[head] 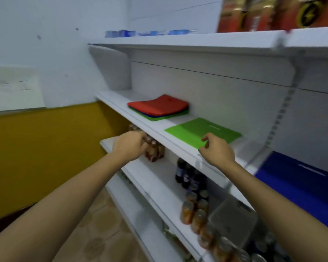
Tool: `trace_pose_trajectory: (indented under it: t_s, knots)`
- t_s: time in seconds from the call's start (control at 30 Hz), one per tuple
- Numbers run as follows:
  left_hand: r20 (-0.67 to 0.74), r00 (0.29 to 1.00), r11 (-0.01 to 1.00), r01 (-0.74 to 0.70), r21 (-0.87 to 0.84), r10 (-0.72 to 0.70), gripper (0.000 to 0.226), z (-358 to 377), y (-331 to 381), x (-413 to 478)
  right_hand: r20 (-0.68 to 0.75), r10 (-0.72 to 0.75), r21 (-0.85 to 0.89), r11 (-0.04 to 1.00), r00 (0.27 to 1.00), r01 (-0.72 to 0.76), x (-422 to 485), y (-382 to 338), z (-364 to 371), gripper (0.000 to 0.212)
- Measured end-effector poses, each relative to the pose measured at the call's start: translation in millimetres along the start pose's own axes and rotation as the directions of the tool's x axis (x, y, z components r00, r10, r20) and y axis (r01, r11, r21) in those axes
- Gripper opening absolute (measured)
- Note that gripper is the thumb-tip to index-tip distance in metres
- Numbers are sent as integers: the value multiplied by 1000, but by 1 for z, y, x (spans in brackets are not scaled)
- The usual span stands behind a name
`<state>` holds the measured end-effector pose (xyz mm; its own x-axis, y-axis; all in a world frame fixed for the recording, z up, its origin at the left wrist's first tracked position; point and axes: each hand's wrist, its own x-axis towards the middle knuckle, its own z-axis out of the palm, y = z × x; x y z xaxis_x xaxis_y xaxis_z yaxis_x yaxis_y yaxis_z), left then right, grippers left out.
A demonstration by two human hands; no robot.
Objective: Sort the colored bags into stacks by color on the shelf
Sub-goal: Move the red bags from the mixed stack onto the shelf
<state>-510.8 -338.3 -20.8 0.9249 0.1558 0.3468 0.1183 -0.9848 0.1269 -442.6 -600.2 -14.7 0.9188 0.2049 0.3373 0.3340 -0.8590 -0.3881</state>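
**Inspector:** Middle board of the white metal shelf (160,133). Far left lies a stack of flat fabric bags: a red bag (159,105) on top, a blue layer (153,115) under it and a green layer (160,118) at the bottom. The colours there are mixed.

**Clerk:** And nearer?

**Inspector:** A single flat green bag (203,129) lies alone on the same board, right of the stack and apart from it. Further right and nearer, past the upright, a flat blue bag (301,178) lies on the next section.

**Clerk:** The hands?

**Inspector:** The right hand (218,150) is at the near corner of the single green bag, with the thumb raised and the fingers curled at the corner. I cannot tell whether it pinches the fabric. The left hand (129,146) is in front of the board's edge. Its fingers are curled into a loose fist and nothing is visible in them.

**Clerk:** Below?

**Inspector:** Brown-filled bottles (154,150) stand just behind the left hand on the lower board. Dark bottles (186,173) stand to their right. The frame is blurred.
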Motion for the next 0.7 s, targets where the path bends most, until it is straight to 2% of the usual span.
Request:
trace_pose_trajectory:
  t_s: [0.2,0.4,0.53,0.7]
  knots:
    - [-13,989,988,149,33,-148,34,-14,-144,-4,72,-122,57,991,990,119,34,-126,88,31]
    - [8,971,971,237,24,-237,33,-6,-215,4,146,-222,39,975,964,219,55,-191,140,25]
    - [11,973,973,229,5,-229,33,9,-231,18,142,-210,41,978,967,206,79,-205,157,23]
    - [4,981,980,196,-20,-196,31,25,-244,56,139,-90,129,989,986,72,123,-201,178,22]
